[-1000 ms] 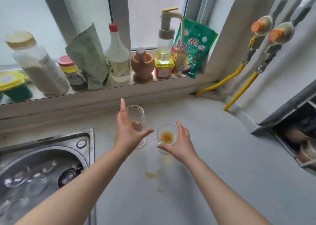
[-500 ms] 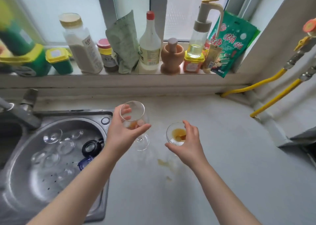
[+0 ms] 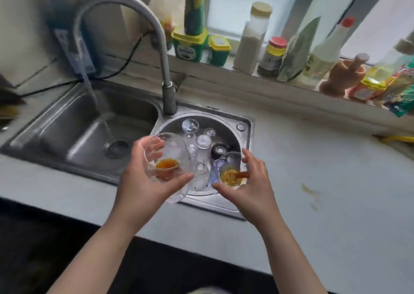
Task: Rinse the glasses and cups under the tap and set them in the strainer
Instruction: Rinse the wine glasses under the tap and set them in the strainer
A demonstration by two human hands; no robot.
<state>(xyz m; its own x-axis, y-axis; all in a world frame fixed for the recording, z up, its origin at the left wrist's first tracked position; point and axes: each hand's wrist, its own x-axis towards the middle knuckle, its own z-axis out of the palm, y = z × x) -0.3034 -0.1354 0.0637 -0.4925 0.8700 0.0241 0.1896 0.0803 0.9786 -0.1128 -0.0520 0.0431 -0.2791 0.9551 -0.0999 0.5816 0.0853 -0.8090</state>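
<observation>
Left hand (image 3: pixel 143 177) grips wine glass (image 3: pixel 167 159), right hand (image 3: pixel 248 181) clasps small glass (image 3: pixel 230 170); both w/ dregs, unrinsed. We see several glasses (image 3: pixel 202 141) already in strainer (image 3: pixel 243 126).

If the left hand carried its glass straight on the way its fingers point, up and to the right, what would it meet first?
Probably the upturned glassware in the strainer; the left hand and its wine glass sit at the rim, though their height above it is unclear.
</observation>
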